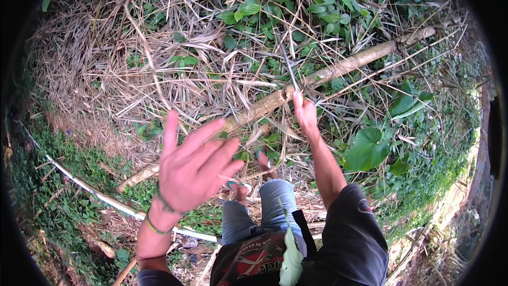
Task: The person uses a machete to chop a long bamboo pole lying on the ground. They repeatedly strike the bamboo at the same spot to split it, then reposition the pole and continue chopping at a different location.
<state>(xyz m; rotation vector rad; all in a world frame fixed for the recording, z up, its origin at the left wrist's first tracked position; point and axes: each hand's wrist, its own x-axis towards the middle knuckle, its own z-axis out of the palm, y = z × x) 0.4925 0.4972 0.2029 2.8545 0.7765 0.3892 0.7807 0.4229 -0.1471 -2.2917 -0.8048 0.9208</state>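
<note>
My right hand [305, 112] is closed around the handle of a machete [288, 62], whose narrow dark blade points away from me. Beside that hand, a thick bamboo pole [352, 64] slants from near left to far right, with a rough, pale spot close to the blade. The grip itself is mostly hidden by my fingers. Raised in front of the pole's near end, my left hand [193, 164] has its fingers spread and holds nothing. It covers part of the pole, and a lower pole section [138, 176] shows to its left.
Dry bamboo leaves and thin twigs [201, 37] cover the ground. A bare branch [145, 47] stands left of the pole, and broad green leaves [366, 150] grow on the right. A pale, curved pipe-like strip [100, 195] crosses the lower left. My sandalled feet [239, 186] are close to the pole.
</note>
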